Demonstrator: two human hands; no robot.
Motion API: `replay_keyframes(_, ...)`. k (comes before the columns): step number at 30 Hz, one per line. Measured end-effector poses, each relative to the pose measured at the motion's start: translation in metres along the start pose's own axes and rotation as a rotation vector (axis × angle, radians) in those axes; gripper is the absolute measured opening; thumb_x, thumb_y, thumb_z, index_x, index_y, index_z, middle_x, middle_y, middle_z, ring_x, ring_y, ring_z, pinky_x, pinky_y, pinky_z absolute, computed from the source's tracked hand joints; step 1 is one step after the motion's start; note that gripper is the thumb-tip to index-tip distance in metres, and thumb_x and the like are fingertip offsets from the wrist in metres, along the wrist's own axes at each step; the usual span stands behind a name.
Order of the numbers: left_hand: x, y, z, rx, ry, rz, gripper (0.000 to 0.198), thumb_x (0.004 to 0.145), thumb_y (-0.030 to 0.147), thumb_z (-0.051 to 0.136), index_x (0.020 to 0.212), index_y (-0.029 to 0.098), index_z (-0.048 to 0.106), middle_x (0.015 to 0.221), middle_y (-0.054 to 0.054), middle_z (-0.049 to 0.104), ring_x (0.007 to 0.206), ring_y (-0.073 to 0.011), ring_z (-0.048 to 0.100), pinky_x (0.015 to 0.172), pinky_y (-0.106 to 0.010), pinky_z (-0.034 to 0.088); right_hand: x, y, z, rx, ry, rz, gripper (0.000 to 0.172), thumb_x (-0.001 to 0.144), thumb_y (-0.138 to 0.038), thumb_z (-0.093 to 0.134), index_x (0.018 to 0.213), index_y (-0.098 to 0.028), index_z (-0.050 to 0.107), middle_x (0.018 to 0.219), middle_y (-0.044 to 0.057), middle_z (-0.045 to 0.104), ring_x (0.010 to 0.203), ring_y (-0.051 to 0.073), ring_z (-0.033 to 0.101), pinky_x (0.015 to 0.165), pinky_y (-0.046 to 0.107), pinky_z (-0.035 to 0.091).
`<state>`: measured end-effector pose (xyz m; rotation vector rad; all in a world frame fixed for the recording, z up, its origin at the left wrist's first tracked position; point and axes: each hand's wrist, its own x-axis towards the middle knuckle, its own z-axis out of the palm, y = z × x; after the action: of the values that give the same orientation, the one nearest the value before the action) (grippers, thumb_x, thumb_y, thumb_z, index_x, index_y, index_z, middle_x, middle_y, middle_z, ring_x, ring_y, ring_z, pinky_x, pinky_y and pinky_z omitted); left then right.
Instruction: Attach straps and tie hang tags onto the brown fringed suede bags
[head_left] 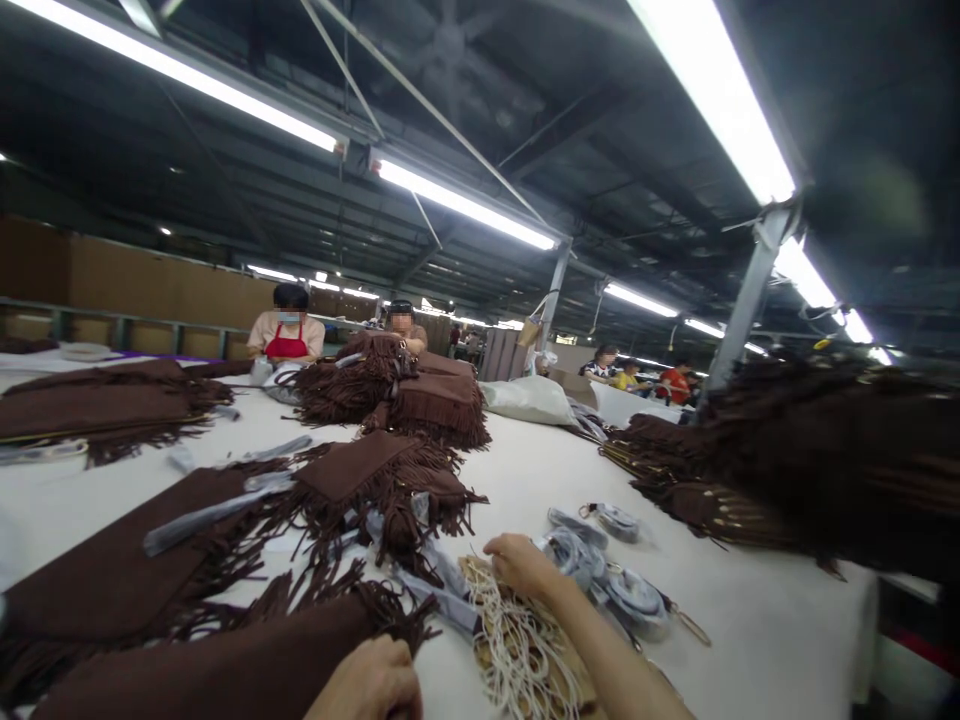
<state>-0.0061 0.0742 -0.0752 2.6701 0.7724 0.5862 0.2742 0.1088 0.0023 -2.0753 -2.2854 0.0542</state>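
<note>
Because the white cords (517, 640) lie tangled over the tan tags (566, 645) on the bench (780, 620), pulling one could drag others. The right hand (521, 565) is curled at their far end, the left hand (373, 678) beside the brown fringed bag (217, 660); whether either pinches anything, I cannot tell.

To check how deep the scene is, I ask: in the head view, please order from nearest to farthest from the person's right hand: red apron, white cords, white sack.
From the right hand:
1. White cords: right at the hand, just below it.
2. White sack: well ahead.
3. Red apron: farthest, ahead and left.
</note>
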Motion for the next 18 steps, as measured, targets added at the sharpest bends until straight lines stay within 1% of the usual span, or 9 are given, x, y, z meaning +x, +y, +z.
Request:
replay_keyframes(3,-0.002,0.016,-0.014,-0.043,-0.02,-0.05,0.025,0.073,0.002,0.049,0.078,0.022,0.063,0.094,-0.001,0.064,0.09,-0.0175,0.055,0.078,-0.026,0.039,-0.014,0.02,-0.017,-0.004,-0.017,0.058,0.016,0.096,-0.023,0.056,0.102,-0.014,0.068,0.107,0.006,0.071,0.105,0.021,0.065,0.095,0.044,0.05)
replay_keyframes(5,-0.002,0.023,-0.021,-0.065,-0.045,-0.074,0.025,0.075,0.002,0.047,0.078,0.021,0.062,0.094,-0.002,0.064,0.09,-0.0182,0.055,0.079,-0.027,0.039,-0.031,0.033,-0.025,-0.004,-0.064,0.088,0.012,0.089,-0.017,0.063,0.097,-0.014,0.07,0.099,0.005,0.073,0.096,0.02,0.067,0.087,0.039,0.052)
replay_keyframes(6,-0.001,0.026,-0.023,-0.071,-0.056,-0.083,0.025,0.076,0.002,0.046,0.077,0.021,0.062,0.093,-0.002,0.064,0.09,-0.0184,0.055,0.08,-0.027,0.039,-0.04,0.038,-0.027,-0.002,-0.087,0.097,0.016,0.082,-0.013,0.067,0.098,-0.015,0.071,0.097,0.006,0.074,0.092,0.021,0.068,0.084,0.035,0.052)
replay_keyframes(7,-0.001,0.027,-0.024,-0.074,-0.065,-0.089,0.025,0.076,0.002,0.046,0.077,0.021,0.062,0.093,-0.002,0.064,0.09,-0.0185,0.055,0.08,-0.028,0.039,-0.05,0.041,-0.026,-0.001,-0.099,0.101,0.025,0.076,-0.009,0.07,0.1,-0.015,0.072,0.097,0.006,0.074,0.092,0.022,0.068,0.081,0.032,0.052)
replay_keyframes(9,0.001,0.027,-0.024,-0.073,-0.089,-0.099,0.026,0.076,0.001,0.045,0.077,0.021,0.062,0.093,-0.002,0.064,0.091,-0.0187,0.055,0.08,-0.028,0.038,-0.067,0.041,-0.021,0.001,-0.083,0.098,0.04,0.069,-0.005,0.068,0.107,-0.018,0.071,0.105,0.008,0.073,0.099,0.024,0.066,0.082,0.03,0.049)
replay_keyframes(11,0.002,0.026,-0.023,-0.074,-0.107,-0.112,0.025,0.077,0.001,0.045,0.076,0.02,0.062,0.093,-0.002,0.064,0.091,-0.0189,0.055,0.08,-0.028,0.038,-0.079,0.035,-0.012,0.011,-0.037,0.079,0.039,0.074,-0.007,0.061,0.108,-0.022,0.071,0.112,0.008,0.07,0.108,0.024,0.063,0.087,0.029,0.045)
replay_keyframes(14,0.004,0.026,-0.024,-0.07,-0.131,-0.127,0.024,0.076,0.001,0.047,0.076,0.02,0.062,0.095,-0.002,0.064,0.093,-0.0196,0.056,0.081,-0.028,0.038,-0.086,0.026,0.002,0.052,0.023,0.044,0.031,0.083,-0.012,0.052,0.101,-0.026,0.072,0.114,0.005,0.069,0.11,0.021,0.061,0.089,0.027,0.043)
replay_keyframes(16,0.003,0.028,-0.026,-0.057,-0.145,-0.134,0.024,0.075,0.001,0.048,0.077,0.02,0.062,0.096,-0.002,0.064,0.094,-0.0196,0.056,0.082,-0.028,0.038,-0.088,0.025,0.005,0.091,0.065,0.037,0.028,0.086,-0.015,0.049,0.097,-0.026,0.073,0.113,0.006,0.069,0.108,0.021,0.061,0.088,0.026,0.043)
replay_keyframes(18,0.002,0.029,-0.028,-0.04,-0.13,-0.136,0.025,0.074,0.0,0.047,0.078,0.02,0.062,0.097,-0.002,0.064,0.095,-0.0194,0.056,0.082,-0.028,0.039,-0.089,0.027,0.002,0.141,0.116,0.041,0.027,0.087,-0.016,0.047,0.092,-0.024,0.072,0.112,0.007,0.069,0.104,0.021,0.062,0.087,0.028,0.044)
